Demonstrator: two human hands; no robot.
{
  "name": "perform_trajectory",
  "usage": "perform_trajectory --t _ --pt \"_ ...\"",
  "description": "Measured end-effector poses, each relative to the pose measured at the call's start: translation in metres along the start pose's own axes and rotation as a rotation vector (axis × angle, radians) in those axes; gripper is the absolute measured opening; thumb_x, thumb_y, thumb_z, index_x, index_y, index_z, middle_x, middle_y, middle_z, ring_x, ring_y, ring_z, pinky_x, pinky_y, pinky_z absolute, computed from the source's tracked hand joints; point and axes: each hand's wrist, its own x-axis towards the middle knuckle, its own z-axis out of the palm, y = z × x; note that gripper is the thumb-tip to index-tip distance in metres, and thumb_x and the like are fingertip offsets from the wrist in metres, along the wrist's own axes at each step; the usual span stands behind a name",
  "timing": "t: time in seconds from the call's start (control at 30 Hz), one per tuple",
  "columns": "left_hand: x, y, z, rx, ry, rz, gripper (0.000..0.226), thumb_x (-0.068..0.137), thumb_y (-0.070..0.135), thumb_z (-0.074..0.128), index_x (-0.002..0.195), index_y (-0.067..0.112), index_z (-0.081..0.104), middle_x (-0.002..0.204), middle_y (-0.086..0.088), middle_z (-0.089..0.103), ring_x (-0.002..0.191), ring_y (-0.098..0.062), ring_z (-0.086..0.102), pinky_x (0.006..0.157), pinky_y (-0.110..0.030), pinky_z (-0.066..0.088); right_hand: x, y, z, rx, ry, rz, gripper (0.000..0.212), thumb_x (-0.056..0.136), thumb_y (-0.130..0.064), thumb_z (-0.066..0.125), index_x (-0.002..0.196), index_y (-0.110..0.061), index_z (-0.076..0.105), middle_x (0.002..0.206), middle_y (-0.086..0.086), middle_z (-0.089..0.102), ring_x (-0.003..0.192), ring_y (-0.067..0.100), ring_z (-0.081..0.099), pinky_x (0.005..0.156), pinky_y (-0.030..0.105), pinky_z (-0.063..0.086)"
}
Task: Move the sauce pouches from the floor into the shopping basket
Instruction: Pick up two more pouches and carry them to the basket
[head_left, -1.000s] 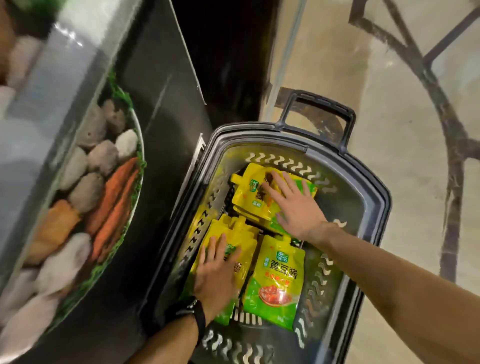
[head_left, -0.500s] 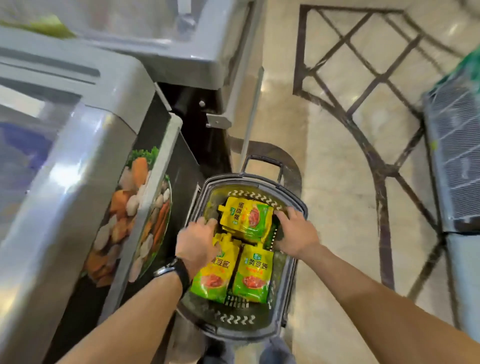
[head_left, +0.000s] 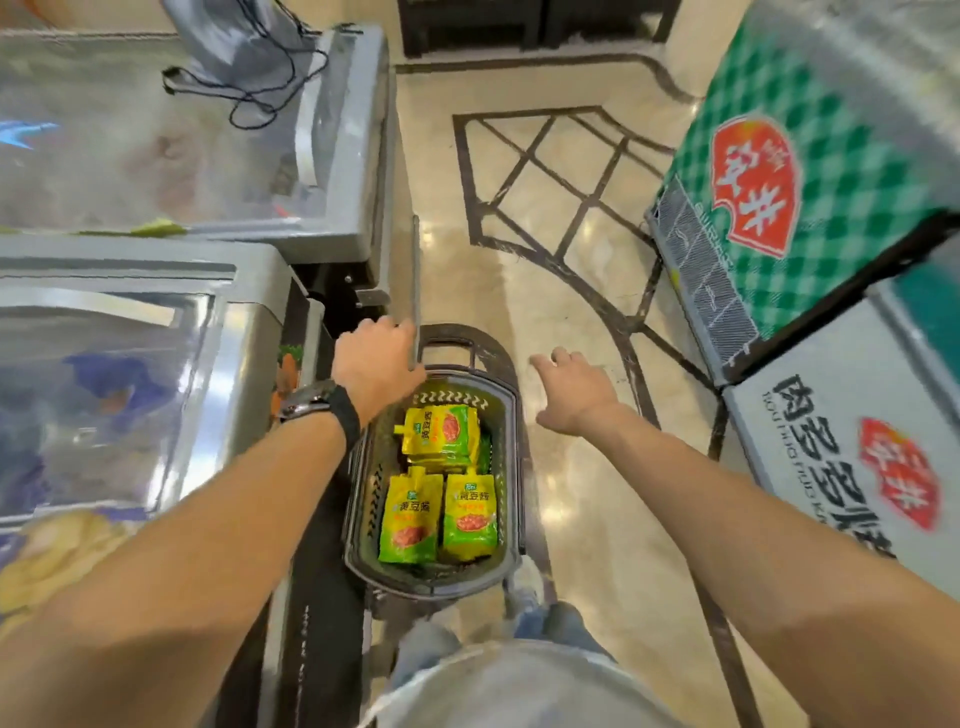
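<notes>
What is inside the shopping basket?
Yellow-green sauce pouches: two lie side by side at the near end, a stack at the far end. What lies under the stack's top pouch is mostly covered.

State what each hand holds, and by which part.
The left hand grips the upright grey bar near its lower end; the right hand holds nothing.

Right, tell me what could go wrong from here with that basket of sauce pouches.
1. The left hand grips the pull bar alone while the right hand hangs open, so the basket may swing or tip when tilted.
2. The sauce pouches lie loose, some stacked at the far end; a tilt could slide them about.
3. The basket sits tight beside the freezer, so it might scrape or catch there.
</notes>
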Motion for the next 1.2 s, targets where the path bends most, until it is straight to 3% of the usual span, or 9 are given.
perform_trajectory --t 0.37,0.53,0.67,0.83,0.97,1.13,1.2 --pt "-0.043 0.051 -0.049 0.106 0.08 0.384 0.053 0.091 0.048 0.059 0.133 0.016 0.051 0.117 -0.011 0.064 0.105 -0.034 0.063 0.081 -0.041 0.053 -0.136 0.008 -0.009 0.161 0.154 0.389 0.069 0.08 -0.027 0.066 0.142 -0.02 0.036 0.139 0.011 0.04 0.13 0.032 0.039 0.098 0.047 0.046" --pt "-0.07 0.134 -0.069 0.135 0.149 0.63 0.055 0.092 0.049 0.057 0.136 0.017 0.049 0.127 -0.011 0.06 0.113 -0.033 0.06 0.085 -0.042 0.053 -0.228 0.043 -0.002 0.244 0.243 0.632 0.067 0.082 -0.033 0.068 0.141 -0.019 0.039 0.135 0.01 0.043 0.128 0.031 0.041 0.096 0.046 0.045" --pt "-0.115 0.224 -0.076 0.177 0.183 0.846 0.053 0.091 0.052 0.057 0.133 0.019 0.05 0.121 -0.01 0.061 0.11 -0.032 0.06 0.083 -0.042 0.053 -0.32 0.072 0.017 0.319 0.289 0.83 0.072 0.081 -0.029 0.068 0.145 -0.019 0.036 0.142 0.012 0.04 0.131 0.033 0.04 0.101 0.048 0.043" --pt "-0.206 0.33 -0.067 0.213 0.215 1.127 0.056 0.091 0.051 0.058 0.135 0.019 0.047 0.124 -0.01 0.058 0.113 -0.032 0.057 0.087 -0.044 0.05 -0.457 0.091 0.066 0.37 0.341 1.089 0.071 0.085 -0.029 0.065 0.146 -0.019 0.033 0.141 0.012 0.041 0.129 0.032 0.041 0.1 0.048 0.043" --pt "-0.301 0.396 -0.041 0.214 0.233 1.301 0.059 0.09 0.053 0.06 0.137 0.019 0.047 0.127 -0.01 0.059 0.114 -0.031 0.057 0.089 -0.045 0.051 -0.574 0.085 0.119 0.439 0.336 1.269 0.074 0.085 -0.045 0.067 0.146 -0.019 0.033 0.141 0.01 0.041 0.13 0.033 0.041 0.101 0.049 0.042" --pt "-0.444 0.459 0.002 0.242 0.187 1.552 0.06 0.089 0.056 0.06 0.137 0.021 0.048 0.127 -0.006 0.055 0.112 -0.026 0.054 0.088 -0.043 0.052 -0.717 0.052 0.19 0.487 0.303 1.509 0.06 0.084 -0.029 0.066 0.138 -0.018 0.042 0.131 0.011 0.049 0.121 0.032 0.051 0.09 0.045 0.047" --pt "-0.502 0.485 0.016 0.251 0.187 1.664 0.061 0.087 0.057 0.061 0.136 0.021 0.049 0.127 -0.006 0.054 0.111 -0.027 0.053 0.086 -0.044 0.053 -0.77 0.036 0.218 0.556 0.305 1.595 0.061 0.088 -0.032 0.065 0.141 -0.017 0.038 0.136 0.012 0.045 0.126 0.034 0.045 0.095 0.048 0.044"
